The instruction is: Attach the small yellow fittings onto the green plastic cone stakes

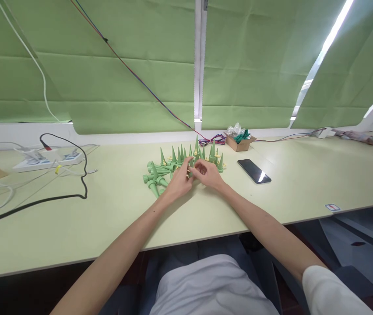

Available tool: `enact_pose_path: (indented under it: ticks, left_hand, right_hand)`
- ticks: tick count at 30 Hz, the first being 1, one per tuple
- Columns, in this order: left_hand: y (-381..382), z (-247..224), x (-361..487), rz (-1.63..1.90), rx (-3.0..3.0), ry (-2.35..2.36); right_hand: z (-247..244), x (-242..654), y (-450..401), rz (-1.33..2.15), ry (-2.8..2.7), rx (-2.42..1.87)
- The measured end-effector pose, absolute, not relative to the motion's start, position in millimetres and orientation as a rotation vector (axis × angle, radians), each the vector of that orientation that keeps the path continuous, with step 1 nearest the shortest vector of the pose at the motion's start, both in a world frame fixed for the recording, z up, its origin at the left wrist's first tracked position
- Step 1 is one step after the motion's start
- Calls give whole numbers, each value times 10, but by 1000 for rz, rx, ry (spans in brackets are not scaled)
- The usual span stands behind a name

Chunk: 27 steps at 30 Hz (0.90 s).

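Note:
My left hand (180,180) and my right hand (209,173) meet over the table, fingers bent and pinched together. Between their fingertips shows part of a green plastic spike (191,164), mostly hidden by the fingers. Just behind my hands, several green cone-shaped spikes (212,154) stand upright, with small yellow parts (224,166) around their bases. To the left of my left hand, more green spikes (153,187) lie on their sides in a loose heap, one of them standing among them.
A black phone (254,170) lies to the right. Behind it sits a small cardboard box (238,143) with clear plastic and green material, beside coiled wires (216,140). A white power strip (47,161) and a black cable (86,175) occupy the table's left side.

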<state>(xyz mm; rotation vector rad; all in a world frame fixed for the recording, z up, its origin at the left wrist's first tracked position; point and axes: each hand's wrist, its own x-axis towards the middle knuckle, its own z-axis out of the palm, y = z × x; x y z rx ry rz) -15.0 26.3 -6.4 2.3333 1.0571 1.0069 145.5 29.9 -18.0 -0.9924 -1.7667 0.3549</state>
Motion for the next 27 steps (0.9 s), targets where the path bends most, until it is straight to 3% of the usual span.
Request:
enact_pose_path:
  ticks: [17,27]
  left_hand:
    - [219,-68,-124,866,2377,1017]
    - [262,-120,-129,958,2366,1060]
  right_hand:
    - [-178,1458,308,277,-1717,-1073]
    - [-83,1694,329,-60,-1586,-1052]
